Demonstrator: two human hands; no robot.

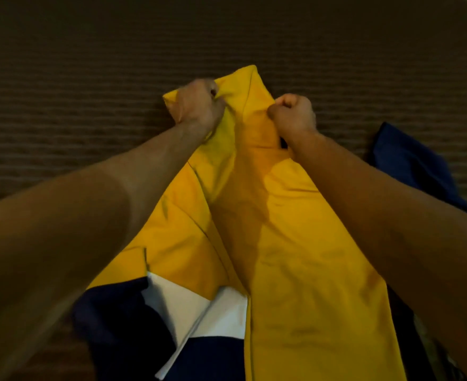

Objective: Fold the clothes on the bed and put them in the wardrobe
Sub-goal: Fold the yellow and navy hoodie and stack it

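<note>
L hand [199, 104] is a closed fist w/ knuckles up, fingers curled round a bunch of the yellow garment [276, 243] near its far left edge; a fold of cloth pokes out past the fist on the left side. R hand [293, 114] is also a fist, knuckles facing camera, gripping the same garment just right of a raised ridge of fabric. The two fists sit near each other at about the same height, ridge of yellow cloth standing up btwn them and peaking a bit beyond. Slight motion blur on L hand, so exact finger placement can't be told.

Both forearms are bare and stretched out fwd from the bottom corners, converging toward the centre; L arm comes in from lower left, R arm from lower right. R forearm crosses over the garment's right edge, L forearm covers part of its left edge.

Yellow garment runs as a long strip from the fists back toward the camera, widening as it nears, w/ a crease down the middle and a shadowed patch below the hands. Its near left part lies over a navy-and-white garment [199, 312], which shows a white panel and dark blue areas at bottom centre. Another blue garment [414, 166] lies crumpled at right, beyond the R forearm, apart from the yellow one.

All of it lies on a brown ribbed bedcover [89, 64] that fills the upper part of view.
</note>
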